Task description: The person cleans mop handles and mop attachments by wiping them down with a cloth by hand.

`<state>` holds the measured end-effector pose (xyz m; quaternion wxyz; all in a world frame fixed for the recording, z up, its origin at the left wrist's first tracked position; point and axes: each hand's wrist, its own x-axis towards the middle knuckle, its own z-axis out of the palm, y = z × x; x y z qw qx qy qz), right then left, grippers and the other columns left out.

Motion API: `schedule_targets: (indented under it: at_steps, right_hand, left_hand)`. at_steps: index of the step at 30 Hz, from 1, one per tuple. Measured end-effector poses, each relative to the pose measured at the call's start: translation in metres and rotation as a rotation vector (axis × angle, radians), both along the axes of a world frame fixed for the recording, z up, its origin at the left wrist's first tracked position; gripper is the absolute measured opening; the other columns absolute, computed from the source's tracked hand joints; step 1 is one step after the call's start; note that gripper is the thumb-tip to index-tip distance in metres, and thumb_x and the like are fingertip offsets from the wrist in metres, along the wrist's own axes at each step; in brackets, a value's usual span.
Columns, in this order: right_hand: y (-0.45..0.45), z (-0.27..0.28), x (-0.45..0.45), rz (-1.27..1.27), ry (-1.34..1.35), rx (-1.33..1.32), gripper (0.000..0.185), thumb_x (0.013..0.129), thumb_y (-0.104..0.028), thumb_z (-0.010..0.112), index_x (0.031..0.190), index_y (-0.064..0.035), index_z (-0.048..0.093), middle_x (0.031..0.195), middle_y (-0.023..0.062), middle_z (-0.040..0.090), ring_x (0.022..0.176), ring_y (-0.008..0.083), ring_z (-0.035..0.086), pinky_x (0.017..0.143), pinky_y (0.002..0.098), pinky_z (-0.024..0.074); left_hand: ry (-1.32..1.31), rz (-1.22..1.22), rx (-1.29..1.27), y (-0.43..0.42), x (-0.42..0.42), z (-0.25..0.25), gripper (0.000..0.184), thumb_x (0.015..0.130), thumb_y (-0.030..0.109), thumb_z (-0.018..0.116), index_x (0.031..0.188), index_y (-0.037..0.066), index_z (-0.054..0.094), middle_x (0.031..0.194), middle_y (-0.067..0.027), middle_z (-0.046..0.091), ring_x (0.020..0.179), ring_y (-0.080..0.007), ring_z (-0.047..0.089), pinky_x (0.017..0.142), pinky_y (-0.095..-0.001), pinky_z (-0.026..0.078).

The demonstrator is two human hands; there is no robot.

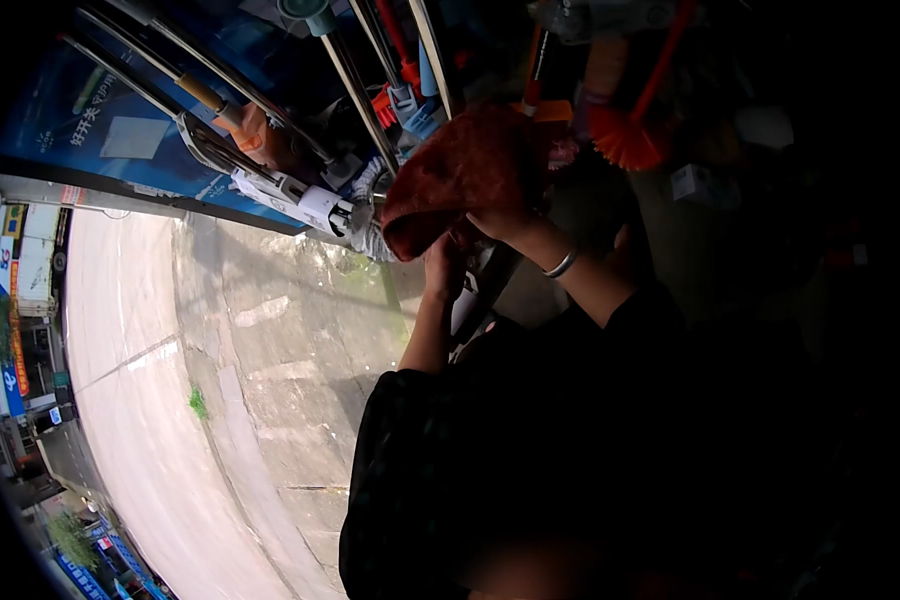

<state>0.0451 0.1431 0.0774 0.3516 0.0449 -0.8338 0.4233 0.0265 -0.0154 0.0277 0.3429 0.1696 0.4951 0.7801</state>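
Observation:
A dark red, fuzzy cloth [470, 165] is bunched up in front of me at the upper middle of the head view. My left hand [445, 262] grips its lower edge from below, its fingers partly hidden by the fabric. Just to the right, my right hand [507, 222] holds the same cloth near its lower side, with a metal bangle [560, 264] on that wrist. The cloth hides most of the right fingertips. Behind it, several mop and broom poles [355, 90] lean together.
An orange-red brush head [630, 138] hangs in shadow at the right. White-grey mop heads [315, 207] stand by a blue printed panel [140, 130] at the left. Sunlit concrete pavement [280, 400] and a street with shopfronts [15, 330] lie beyond. The right side is very dark.

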Motion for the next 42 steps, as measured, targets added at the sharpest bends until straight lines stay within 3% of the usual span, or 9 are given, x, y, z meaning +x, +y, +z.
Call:
schedule_targets:
  at_steps: [6, 8, 14, 16, 21, 23, 25, 32, 42]
  right_hand:
    - [-0.011, 0.011, 0.019, -0.146, -0.053, 0.095, 0.062, 0.073, -0.021, 0.065, 0.125, -0.0049, 0.036, 0.112, 0.0162, 0.05, 0.102, 0.0298, 0.05, 0.09, 0.0394, 0.0397]
    - [-0.032, -0.001, 0.038, -0.259, -0.084, 0.167, 0.062, 0.073, -0.022, 0.065, 0.125, -0.0049, 0.036, 0.113, 0.016, 0.049, 0.104, 0.0295, 0.049, 0.091, 0.0389, 0.0392]
    - [-0.026, 0.019, -0.002, -0.234, 0.045, 0.232, 0.043, 0.082, -0.022, 0.06, 0.119, -0.0077, 0.043, 0.11, 0.01, 0.048, 0.101, 0.0262, 0.049, 0.094, 0.0372, 0.0355]
    - [-0.005, 0.114, -0.031, 0.054, 0.031, 0.102, 0.032, 0.079, -0.017, 0.062, 0.108, -0.0082, 0.05, 0.105, 0.0088, 0.052, 0.102, 0.0251, 0.048, 0.09, 0.0349, 0.0376]
    - [0.043, 0.292, -0.136, 0.212, 0.232, -0.132, 0.02, 0.074, -0.013, 0.069, 0.09, -0.0039, 0.06, 0.078, 0.0058, 0.061, 0.074, 0.0162, 0.06, 0.069, 0.0293, 0.0472]
    - [0.018, 0.344, -0.109, 0.145, 0.422, -0.263, 0.027, 0.082, -0.022, 0.064, 0.101, -0.0032, 0.059, 0.096, 0.0083, 0.061, 0.091, 0.02, 0.058, 0.082, 0.0291, 0.0444]
    - [0.025, 0.32, -0.124, 0.141, 0.699, -0.185, 0.028, 0.081, -0.02, 0.068, 0.1, -0.0031, 0.056, 0.092, 0.0031, 0.058, 0.086, 0.015, 0.055, 0.076, 0.0281, 0.0441]
    - [0.014, 0.071, -0.063, -0.103, 0.221, -0.031, 0.034, 0.077, -0.017, 0.066, 0.106, -0.0054, 0.053, 0.108, 0.0091, 0.052, 0.102, 0.0236, 0.049, 0.088, 0.0359, 0.0392]
    - [0.051, 0.301, -0.119, 0.343, 0.152, -0.583, 0.022, 0.083, -0.018, 0.065, 0.097, -0.0031, 0.056, 0.094, 0.0023, 0.055, 0.088, 0.0147, 0.054, 0.076, 0.0282, 0.044]
  left_hand:
    - [-0.244, 0.065, 0.141, 0.003, 0.005, -0.002, 0.046, 0.09, 0.033, 0.045, 0.128, 0.008, 0.041, 0.122, -0.0048, 0.049, 0.111, -0.0175, 0.047, 0.089, -0.0325, 0.038]
    - [0.23, 0.073, -0.066, -0.001, 0.0, -0.034, 0.044, 0.091, 0.029, 0.043, 0.128, 0.005, 0.04, 0.124, -0.0072, 0.049, 0.11, -0.0191, 0.049, 0.092, -0.0344, 0.039]
    - [0.323, 0.101, -0.104, -0.005, 0.011, 0.013, 0.047, 0.094, 0.033, 0.038, 0.131, 0.004, 0.037, 0.121, -0.0071, 0.052, 0.106, -0.0177, 0.052, 0.088, -0.0283, 0.04]
    - [-0.287, 0.192, 0.057, 0.002, 0.015, 0.01, 0.04, 0.092, 0.028, 0.042, 0.124, 0.004, 0.044, 0.116, -0.0034, 0.054, 0.094, -0.0101, 0.051, 0.076, -0.0228, 0.039]
    - [-0.121, 0.036, -0.011, -0.002, 0.02, 0.003, 0.038, 0.09, 0.027, 0.046, 0.122, 0.006, 0.046, 0.125, -0.0053, 0.051, 0.115, -0.0159, 0.045, 0.086, -0.0333, 0.037]
    - [-0.127, 0.068, -0.026, 0.002, 0.03, 0.0, 0.036, 0.09, 0.022, 0.045, 0.122, 0.005, 0.046, 0.125, -0.0057, 0.051, 0.112, -0.0151, 0.047, 0.084, -0.0296, 0.038]
    - [0.113, 0.114, -0.03, 0.007, 0.036, 0.005, 0.042, 0.088, 0.003, 0.041, 0.13, -0.002, 0.039, 0.128, -0.009, 0.048, 0.118, -0.0183, 0.045, 0.099, -0.0287, 0.033]
    - [0.425, 0.122, -0.124, 0.01, 0.031, -0.022, 0.058, 0.083, -0.003, 0.043, 0.138, 0.002, 0.027, 0.136, -0.015, 0.04, 0.126, -0.0239, 0.037, 0.104, -0.0337, 0.027]
    - [0.419, 0.018, -0.184, 0.011, 0.044, -0.037, 0.058, 0.08, -0.004, 0.043, 0.137, 0.002, 0.031, 0.132, -0.0152, 0.044, 0.125, -0.0243, 0.04, 0.102, -0.0319, 0.03]
